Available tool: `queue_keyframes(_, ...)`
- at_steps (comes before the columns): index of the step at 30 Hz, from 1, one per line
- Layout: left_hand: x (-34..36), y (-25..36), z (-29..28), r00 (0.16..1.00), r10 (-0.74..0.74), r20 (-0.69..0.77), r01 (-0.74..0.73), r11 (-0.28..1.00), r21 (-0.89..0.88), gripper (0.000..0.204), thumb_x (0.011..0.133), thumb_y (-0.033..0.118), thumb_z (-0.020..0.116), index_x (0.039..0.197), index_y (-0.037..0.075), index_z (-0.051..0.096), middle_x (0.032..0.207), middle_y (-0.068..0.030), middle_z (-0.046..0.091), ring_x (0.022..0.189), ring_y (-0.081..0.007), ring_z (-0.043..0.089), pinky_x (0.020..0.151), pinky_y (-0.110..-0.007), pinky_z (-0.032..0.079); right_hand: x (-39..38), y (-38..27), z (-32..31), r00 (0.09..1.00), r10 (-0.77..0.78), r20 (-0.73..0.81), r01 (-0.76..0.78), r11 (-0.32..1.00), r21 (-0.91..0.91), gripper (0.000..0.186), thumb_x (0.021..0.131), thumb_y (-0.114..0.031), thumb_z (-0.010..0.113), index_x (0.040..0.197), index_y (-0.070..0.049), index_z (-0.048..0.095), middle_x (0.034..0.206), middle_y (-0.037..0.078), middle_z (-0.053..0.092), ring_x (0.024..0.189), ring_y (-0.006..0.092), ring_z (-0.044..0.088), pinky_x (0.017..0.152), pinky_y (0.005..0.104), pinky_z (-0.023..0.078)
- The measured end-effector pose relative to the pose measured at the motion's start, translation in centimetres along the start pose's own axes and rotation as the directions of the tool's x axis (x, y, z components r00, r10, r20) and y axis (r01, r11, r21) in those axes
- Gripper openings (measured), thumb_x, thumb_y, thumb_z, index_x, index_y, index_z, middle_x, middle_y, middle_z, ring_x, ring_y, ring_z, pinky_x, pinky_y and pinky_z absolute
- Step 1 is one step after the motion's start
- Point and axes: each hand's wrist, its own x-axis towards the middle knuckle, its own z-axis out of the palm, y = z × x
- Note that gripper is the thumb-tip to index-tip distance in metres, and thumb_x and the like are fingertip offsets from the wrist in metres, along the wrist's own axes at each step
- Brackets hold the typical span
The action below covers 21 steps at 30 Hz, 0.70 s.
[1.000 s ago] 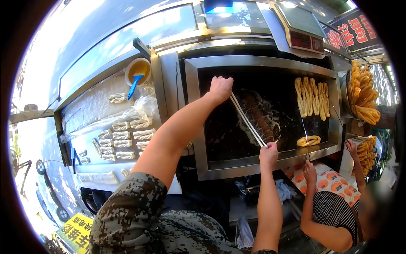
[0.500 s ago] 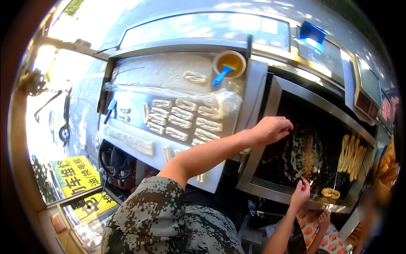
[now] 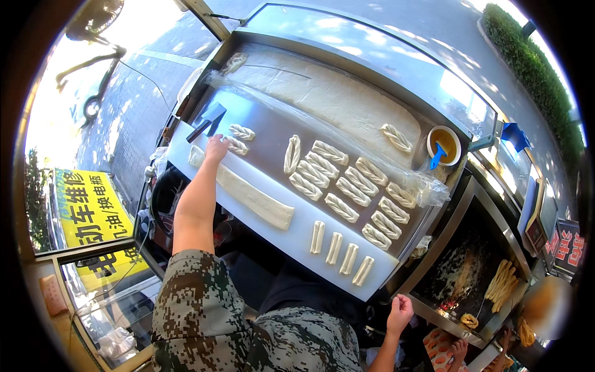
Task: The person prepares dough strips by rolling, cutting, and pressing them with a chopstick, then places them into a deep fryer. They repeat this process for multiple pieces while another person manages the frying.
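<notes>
Left hand (image 3: 217, 149) beside twisted dough (image 3: 238, 146) — fingertip contact unclear

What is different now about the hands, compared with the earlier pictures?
The dough strand held over the fryer has been let go. The left hand moved far left, beside the scraper; whether it touches it is unclear. The right hand moved left, near the fryer's corner. The blue brush stayed in its bowl.

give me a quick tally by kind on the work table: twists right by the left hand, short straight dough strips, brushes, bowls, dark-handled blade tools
Dough twists by the left hand: 2
Short straight dough strips: 4
Blue brush: 1
Bowl: 1
Dark-handled blade tool: 1
Total: 9
</notes>
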Motion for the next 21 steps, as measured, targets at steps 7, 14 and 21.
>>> queue_keyframes(7,1.6,2.0,-3.2,0.965,0.149,0.217,-0.129,0.987,-0.101,0.028,0.072,0.028,0.068,0.085,0.003,0.065,0.081,-0.0162,0.069,0.082,-0.0322,0.067,0.075,-0.041,0.051,-0.1,-5.5,5.5,0.993,-0.053,0.105,0.062,0.994,-0.090,0.011,0.089,-0.006,0.065,0.097,0.002,0.065,0.078,-0.003,0.059,0.070,0.0049,0.053,0.064,0.0213,0.045)
queue_keyframes(14,-9.4,13.2,-10.1,0.728,0.594,0.341,-0.172,0.640,-0.749,0.021,0.082,0.007,0.065,0.101,0.000,0.058,0.070,-0.0002,0.055,0.066,-0.0076,0.051,0.061,-0.026,0.045,3.2,-10.3,12.9,0.980,-0.137,0.147,0.145,0.988,-0.048,0.021,0.081,-0.008,0.071,0.100,0.001,0.068,0.074,0.002,0.063,0.065,0.0087,0.056,0.064,0.0246,0.049)
queue_keyframes(21,-24.2,25.9,-11.0,0.425,0.769,0.477,0.242,0.411,-0.879,0.029,0.083,0.001,0.063,0.113,0.002,0.062,0.094,-0.0050,0.070,0.073,-0.0053,0.055,0.061,-0.020,0.042,3.8,-17.7,15.9,0.614,-0.212,0.761,-0.543,0.586,0.601,0.061,0.083,-0.014,0.077,0.136,-0.004,0.049,0.124,0.008,0.058,0.112,0.0170,0.058,0.096,0.0354,0.050)
